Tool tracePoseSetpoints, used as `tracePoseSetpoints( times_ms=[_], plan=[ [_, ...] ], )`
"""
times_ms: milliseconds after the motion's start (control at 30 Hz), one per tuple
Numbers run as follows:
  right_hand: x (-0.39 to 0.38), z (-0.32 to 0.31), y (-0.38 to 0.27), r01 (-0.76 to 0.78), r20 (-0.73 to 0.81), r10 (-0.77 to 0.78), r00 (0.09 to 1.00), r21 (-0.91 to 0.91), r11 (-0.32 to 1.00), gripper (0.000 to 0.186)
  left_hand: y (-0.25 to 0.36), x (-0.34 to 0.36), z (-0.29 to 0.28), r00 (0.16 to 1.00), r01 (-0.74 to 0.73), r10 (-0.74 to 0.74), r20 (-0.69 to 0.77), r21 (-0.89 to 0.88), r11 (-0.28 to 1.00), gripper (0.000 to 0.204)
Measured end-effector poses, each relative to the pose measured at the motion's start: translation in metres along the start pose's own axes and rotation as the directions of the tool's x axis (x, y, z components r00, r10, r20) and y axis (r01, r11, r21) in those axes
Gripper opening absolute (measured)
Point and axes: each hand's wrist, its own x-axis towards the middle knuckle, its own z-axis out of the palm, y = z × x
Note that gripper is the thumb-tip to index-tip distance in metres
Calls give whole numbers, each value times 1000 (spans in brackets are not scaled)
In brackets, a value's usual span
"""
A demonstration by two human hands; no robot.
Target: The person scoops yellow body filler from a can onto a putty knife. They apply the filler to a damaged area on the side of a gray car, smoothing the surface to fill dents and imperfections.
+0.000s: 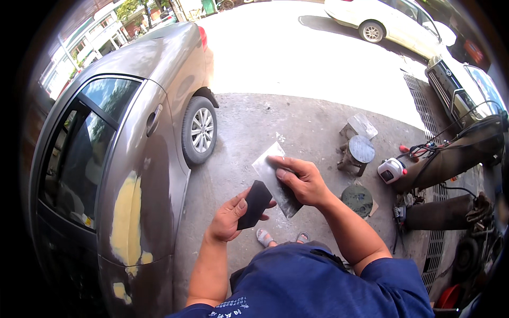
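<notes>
Left hand (227,220) curls around a matte, angular black block (255,205); right hand (303,183) pinches a thin, greyish sheet (274,180).
Both pieces are above the concrete floor (246,124); the right hand partly covers the sheet, its material unclear.

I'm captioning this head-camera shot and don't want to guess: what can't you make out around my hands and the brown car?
All in the head view:
Far face of the black block: turned away, held in the left hand.
Part of the silvery sheet: covered by the right hand.
Front of the brown car: cut off by the lower edge.
Its cabin: mostly lost behind dark, reflecting windows.
</notes>
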Motion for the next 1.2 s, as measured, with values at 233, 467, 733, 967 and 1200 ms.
tracePoseSetpoints(
  times_ms=[233, 467, 733, 967, 1200],
  plan=[
    [-24, 8, 16, -60, 100, 60, 993, -9, 998, 34, -8, 3, -12, 997, -23, 23, -80, -5, 1000, 48],
    [-16, -21, 4, 31, -62, -44, 997, -189, 981, 60, -22, 10, 3, 950, 43, -78, -301, -122, 992, 60],
    [-43, -12, 52, 332, 68, -330, 942, -343, 878, 47, -74, 40, 8, 826, -141, 184, -533, 120, 983, 37],
    [-72, -14, 89, 357, 191, -302, 934, -495, 792, 46, -51, 51, 37, 761, -312, 427, -488, 301, 901, 44],
    [-42, -59, 75, -194, -360, 185, 915, 10, 981, 52, -48, 58, 35, 981, 88, -97, -169, -62, 994, 45]
  ],
)
